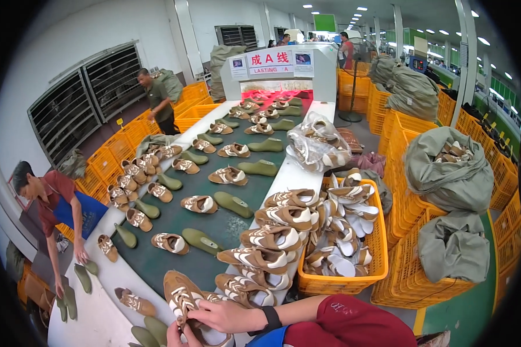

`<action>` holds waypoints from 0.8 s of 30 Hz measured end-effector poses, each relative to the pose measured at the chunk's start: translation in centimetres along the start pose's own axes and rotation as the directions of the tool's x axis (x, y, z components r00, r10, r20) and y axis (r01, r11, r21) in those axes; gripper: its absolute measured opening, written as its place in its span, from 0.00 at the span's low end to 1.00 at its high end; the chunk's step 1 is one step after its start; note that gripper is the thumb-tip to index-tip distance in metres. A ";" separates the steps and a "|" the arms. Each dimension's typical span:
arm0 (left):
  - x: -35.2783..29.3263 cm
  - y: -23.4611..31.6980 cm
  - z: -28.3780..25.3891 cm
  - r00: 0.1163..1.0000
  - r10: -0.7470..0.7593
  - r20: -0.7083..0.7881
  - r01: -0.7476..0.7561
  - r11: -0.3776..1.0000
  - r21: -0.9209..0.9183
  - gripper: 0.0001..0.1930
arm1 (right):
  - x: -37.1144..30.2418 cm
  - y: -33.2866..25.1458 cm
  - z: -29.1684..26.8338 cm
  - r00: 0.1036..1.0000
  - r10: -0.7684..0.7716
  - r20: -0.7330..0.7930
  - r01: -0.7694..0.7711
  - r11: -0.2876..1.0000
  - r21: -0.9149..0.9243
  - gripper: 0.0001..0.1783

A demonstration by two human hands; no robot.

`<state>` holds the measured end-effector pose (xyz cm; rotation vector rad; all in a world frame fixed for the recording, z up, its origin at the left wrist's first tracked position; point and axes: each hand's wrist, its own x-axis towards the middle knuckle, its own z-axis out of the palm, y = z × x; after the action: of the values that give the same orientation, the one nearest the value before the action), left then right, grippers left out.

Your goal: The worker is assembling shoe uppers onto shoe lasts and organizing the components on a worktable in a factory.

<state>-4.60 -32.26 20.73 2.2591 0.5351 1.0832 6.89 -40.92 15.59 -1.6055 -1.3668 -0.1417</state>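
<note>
We judge this brown shoe light and fairly soft in its upper, stiffer along the sole; the matt surface should grip well rather than slip, and nothing about it seems fragile, though the collar may fold under pressure; we would take hold around the heel and midfoot, leaving the lacing free; our right hand is closed on it, fingers bent at the lacing; our left hand is at its near side, cut by the lower edge, so we cannot tell its grip; the shoe sits at the near end of the green belt, beside the stacked shoes; it looks tan-brown, with white side stripes, pale laces and a rounded toe pointing away from us.
</note>
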 end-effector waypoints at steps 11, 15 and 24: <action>3.4 -1.7 5.4 0.959 0.004 0.282 0.058 0.976 -0.209 0.10 | 1.6 5.2 -5.7 0.998 0.057 0.033 -0.063 0.973 0.224 0.08; 3.6 -1.7 6.5 0.950 0.242 0.196 -0.231 0.970 -0.075 0.07 | 1.9 4.9 -6.3 0.976 0.175 0.132 -0.198 0.962 0.187 0.07; 3.5 -3.5 6.5 0.939 0.315 0.134 -0.322 0.946 0.031 0.11 | 1.8 6.4 -6.4 0.968 -0.010 0.251 -0.054 0.967 0.250 0.09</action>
<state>2.30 -29.67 17.20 2.5008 0.1469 1.0747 15.68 -43.51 16.21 -1.4549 -1.4905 0.2510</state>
